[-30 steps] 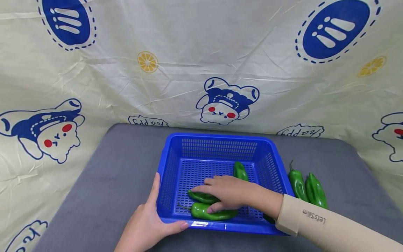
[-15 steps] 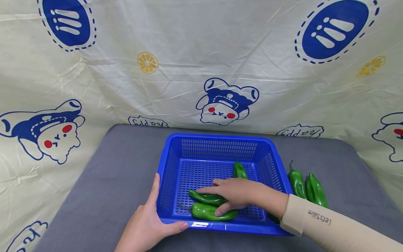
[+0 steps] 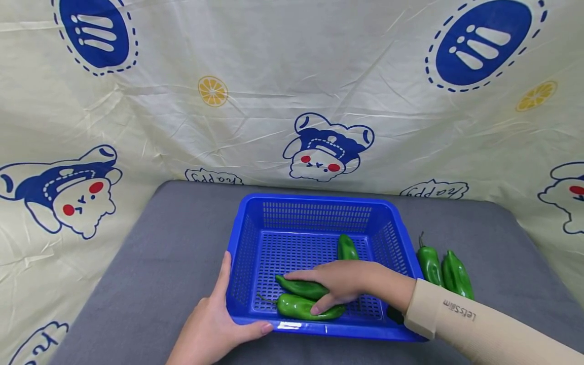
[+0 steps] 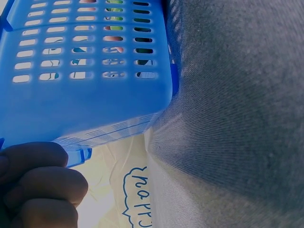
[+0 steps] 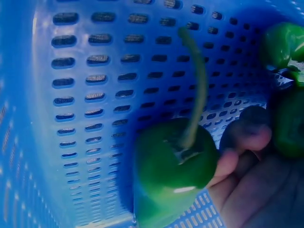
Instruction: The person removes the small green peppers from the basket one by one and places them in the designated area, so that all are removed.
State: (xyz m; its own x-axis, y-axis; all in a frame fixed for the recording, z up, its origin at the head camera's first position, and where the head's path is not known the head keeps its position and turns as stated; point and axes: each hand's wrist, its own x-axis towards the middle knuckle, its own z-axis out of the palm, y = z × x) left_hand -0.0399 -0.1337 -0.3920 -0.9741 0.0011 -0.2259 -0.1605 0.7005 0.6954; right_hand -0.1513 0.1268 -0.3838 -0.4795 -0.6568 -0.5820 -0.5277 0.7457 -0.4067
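Observation:
A blue perforated basket (image 3: 319, 197) stands on the grey surface, green peppers inside it. My left hand (image 3: 214, 319) grips its near left corner, thumb on the front rim and a finger along the left side. Over the peppers, my right hand (image 3: 344, 281) has its fingers on the middle pepper (image 3: 298, 288) and its thumb on the front pepper (image 3: 296, 306). Another pepper (image 3: 348, 247) lies behind this hand, partly hidden. In the right wrist view, a pepper with a long stem (image 5: 175, 161) is close to the camera, beside my curled fingers (image 5: 249, 135).
Two more green peppers (image 3: 430, 266) (image 3: 458, 275) lie side by side on the grey surface (image 3: 182, 243), just right of the basket. A pale printed cloth (image 3: 255, 126) hangs behind and at the sides.
My right hand has shifted slightly right and toward me, and the middle pepper has slid right with it. The left hand and basket keep their place.

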